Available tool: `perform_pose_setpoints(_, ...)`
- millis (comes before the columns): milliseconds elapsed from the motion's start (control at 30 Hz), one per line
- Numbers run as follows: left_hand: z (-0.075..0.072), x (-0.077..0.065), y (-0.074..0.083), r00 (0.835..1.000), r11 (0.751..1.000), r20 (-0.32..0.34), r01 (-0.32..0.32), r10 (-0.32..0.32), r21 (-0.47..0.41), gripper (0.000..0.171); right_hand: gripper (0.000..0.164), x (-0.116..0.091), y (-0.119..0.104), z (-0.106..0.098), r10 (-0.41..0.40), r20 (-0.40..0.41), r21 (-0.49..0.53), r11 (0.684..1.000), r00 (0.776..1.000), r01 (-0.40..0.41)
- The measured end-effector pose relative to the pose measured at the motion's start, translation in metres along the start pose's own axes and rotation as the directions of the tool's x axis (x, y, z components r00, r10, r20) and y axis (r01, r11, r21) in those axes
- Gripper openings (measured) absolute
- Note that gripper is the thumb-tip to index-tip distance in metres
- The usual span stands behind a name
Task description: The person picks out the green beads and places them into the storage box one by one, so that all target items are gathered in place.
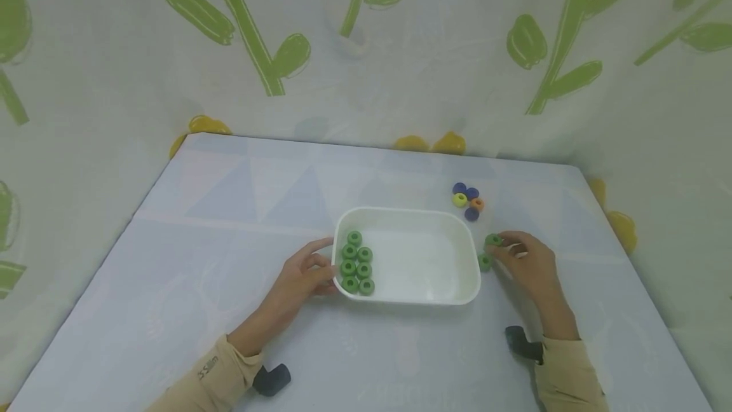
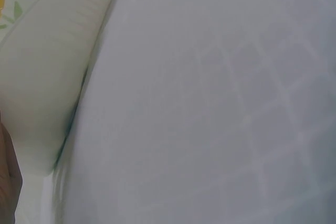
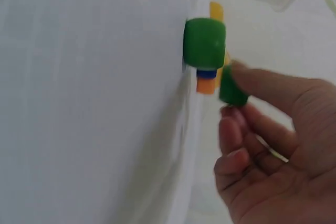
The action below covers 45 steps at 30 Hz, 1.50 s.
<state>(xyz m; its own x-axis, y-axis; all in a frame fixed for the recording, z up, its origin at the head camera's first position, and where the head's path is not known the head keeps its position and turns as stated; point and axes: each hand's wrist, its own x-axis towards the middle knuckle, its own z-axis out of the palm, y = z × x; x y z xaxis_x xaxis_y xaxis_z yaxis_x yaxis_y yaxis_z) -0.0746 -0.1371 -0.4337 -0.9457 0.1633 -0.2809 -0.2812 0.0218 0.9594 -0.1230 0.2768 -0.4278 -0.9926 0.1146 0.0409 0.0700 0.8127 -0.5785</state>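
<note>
A white rectangular tray [image 1: 420,259] sits mid-table, its side wall [image 2: 47,77] filling the left of the left wrist view. My left hand [image 1: 305,275] holds its left end, thumb at the rim and fingers along the outside. Several green beads [image 1: 364,254] with centre holes lie in the tray's left part. Between thumb and fingertips my right hand [image 1: 528,266] pinches another green bead [image 3: 231,87], just off the tray's right end. A second green bead [image 3: 205,43] rests on the table beside that end.
Behind the tray's right corner lie a yellow bead [image 1: 460,200], an orange bead [image 1: 478,204] and a few dark blue beads [image 1: 471,214]. A leaf-patterned curtain [image 1: 446,49] stands beyond the table [image 1: 229,259]. Black wrist mounts [image 1: 272,380] show at both sleeves.
</note>
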Motion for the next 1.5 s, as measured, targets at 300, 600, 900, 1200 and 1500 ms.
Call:
perform_pose_setpoints(300,-0.003,-0.002,0.002,0.999,1.000,0.044,-0.013,0.013,-0.002,0.063,0.032,-0.013,-0.038,-0.007,-0.189,-0.219,0.024,0.980,0.957,0.199)
perform_pose_setpoints(600,-0.004,0.000,0.001,0.998,1.000,0.061,-0.029,0.030,-0.009,0.063,0.031,-0.023,-0.084,0.006,-0.316,-0.179,0.058,0.942,0.932,0.331)
perform_pose_setpoints(900,-0.004,-0.001,0.000,0.998,1.000,0.058,-0.029,0.029,-0.005,0.063,0.028,-0.017,-0.101,0.038,-0.393,-0.076,0.118,0.909,0.917,0.399)
perform_pose_setpoints(1200,-0.004,0.000,0.000,0.998,1.000,0.051,-0.020,0.020,-0.009,0.063,0.028,-0.015,-0.119,0.063,-0.298,0.133,0.057,0.954,0.945,0.293)
perform_pose_setpoints(1500,-0.004,0.001,0.000,0.998,1.000,0.055,-0.016,0.017,-0.011,0.064,0.020,-0.015,-0.128,0.079,-0.250,0.277,-0.021,0.964,0.928,0.266)
